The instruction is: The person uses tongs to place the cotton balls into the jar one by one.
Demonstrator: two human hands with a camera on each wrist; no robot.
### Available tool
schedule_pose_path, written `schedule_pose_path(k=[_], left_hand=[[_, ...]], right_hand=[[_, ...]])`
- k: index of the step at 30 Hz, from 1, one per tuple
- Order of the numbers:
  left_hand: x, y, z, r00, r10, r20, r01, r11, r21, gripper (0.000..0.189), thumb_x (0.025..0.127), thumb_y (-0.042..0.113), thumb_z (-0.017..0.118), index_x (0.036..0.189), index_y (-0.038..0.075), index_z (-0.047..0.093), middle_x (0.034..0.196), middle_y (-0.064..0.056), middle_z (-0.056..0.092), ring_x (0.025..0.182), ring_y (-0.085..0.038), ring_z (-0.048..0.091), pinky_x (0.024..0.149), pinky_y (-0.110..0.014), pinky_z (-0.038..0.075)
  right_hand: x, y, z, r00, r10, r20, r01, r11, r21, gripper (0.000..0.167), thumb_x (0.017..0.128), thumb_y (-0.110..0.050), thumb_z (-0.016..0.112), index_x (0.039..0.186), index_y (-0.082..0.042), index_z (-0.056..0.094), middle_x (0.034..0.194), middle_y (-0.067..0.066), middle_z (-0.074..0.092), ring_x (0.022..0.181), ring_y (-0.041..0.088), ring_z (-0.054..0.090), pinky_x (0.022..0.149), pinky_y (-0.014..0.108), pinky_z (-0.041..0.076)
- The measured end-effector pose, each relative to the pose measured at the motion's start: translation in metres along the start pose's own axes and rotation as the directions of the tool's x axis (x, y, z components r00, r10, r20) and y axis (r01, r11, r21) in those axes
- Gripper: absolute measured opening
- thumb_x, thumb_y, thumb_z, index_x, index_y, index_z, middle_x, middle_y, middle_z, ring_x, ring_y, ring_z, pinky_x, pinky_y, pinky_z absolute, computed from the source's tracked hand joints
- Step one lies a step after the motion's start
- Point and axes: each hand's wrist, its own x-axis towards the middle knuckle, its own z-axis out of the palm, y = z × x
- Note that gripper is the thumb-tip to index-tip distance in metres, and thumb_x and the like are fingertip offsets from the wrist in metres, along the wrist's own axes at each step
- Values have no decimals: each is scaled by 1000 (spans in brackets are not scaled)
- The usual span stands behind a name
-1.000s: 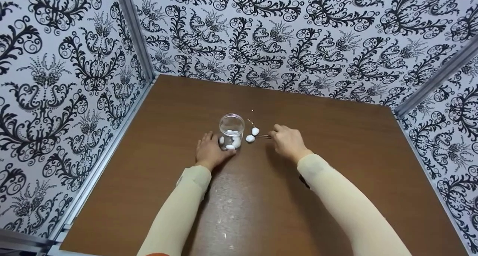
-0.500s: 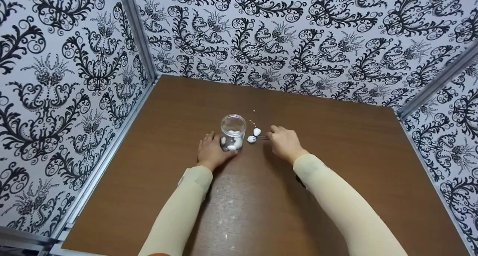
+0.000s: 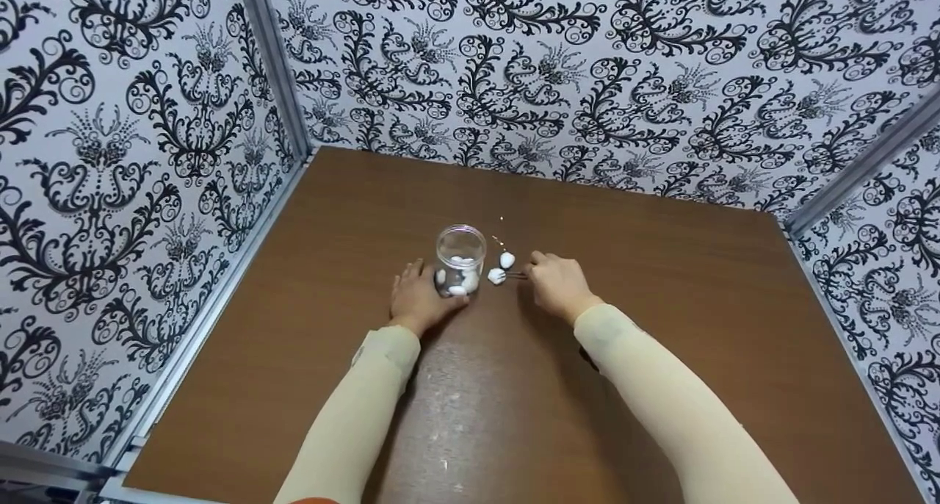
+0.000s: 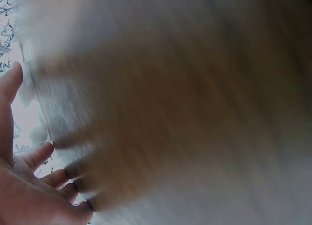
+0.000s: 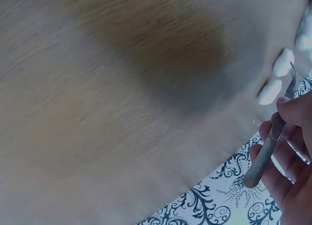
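My left hand holds the left side of a clear open jar, its thumb along the front. Several white cotton balls lie inside the jar. In the left wrist view the thumb and fingers are spread to either side of it. Just right of the jar, my right hand grips metal tweezers. Their tips overlap the nearer cotton ball on the table; in the right wrist view they reach that ball's edge. A second cotton ball lies right behind it.
The brown table is bounded by walls with black-and-white scroll wallpaper at the back and sides. Small bright specks of reflected light show behind the cotton balls. Metal frame posts stand at the corners.
The right hand has moved a little left and down, bringing the tweezer tips from beside the two loose cotton balls onto the nearer one. The left hand stays at the jar.
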Motion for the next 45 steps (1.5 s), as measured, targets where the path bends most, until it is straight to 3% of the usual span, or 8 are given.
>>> schedule_pose_path(k=[10, 17, 39, 45], left_hand=[[0, 0, 1, 1000, 11, 4, -11, 1000, 3, 96, 75, 66, 75, 146, 6, 48, 155, -20, 35, 145, -37, 26, 118, -52, 16], [0, 0, 2, 1000, 5, 14, -5, 1000, 9, 96, 76, 65, 74, 146, 5, 47, 156, -19, 34, 146, -36, 24, 118, -50, 15], [3, -4, 5, 1000, 5, 10, -5, 1000, -3, 95, 75, 64, 76, 145, 6, 49, 156, -20, 35, 146, -37, 24, 118, -52, 14], [4, -5, 5, 1000, 11, 17, -11, 1000, -8, 97, 75, 64, 76, 146, 5, 47, 156, -20, 33, 146, -37, 23, 118, -52, 13]], right_hand=[[-2, -3, 1, 999, 38, -9, -38, 999, -30, 9, 78, -6, 75, 87, -6, 74, 85, 9, 58, 70, 30, 61, 48, 48, 51], [-3, 1, -4, 998, 64, -9, -64, 997, -38, 17, 75, 0, 70, 89, -7, 75, 88, 8, 60, 72, 27, 62, 49, 45, 52], [-10, 9, -14, 994, 108, 12, -107, 994, -31, 14, 78, -5, 69, 91, -7, 75, 89, 8, 59, 74, 28, 62, 50, 48, 52], [-11, 14, -23, 991, 130, 8, -130, 991, -6, 23, 77, -2, 70, 97, -9, 77, 88, 8, 58, 76, 29, 63, 52, 48, 53]])
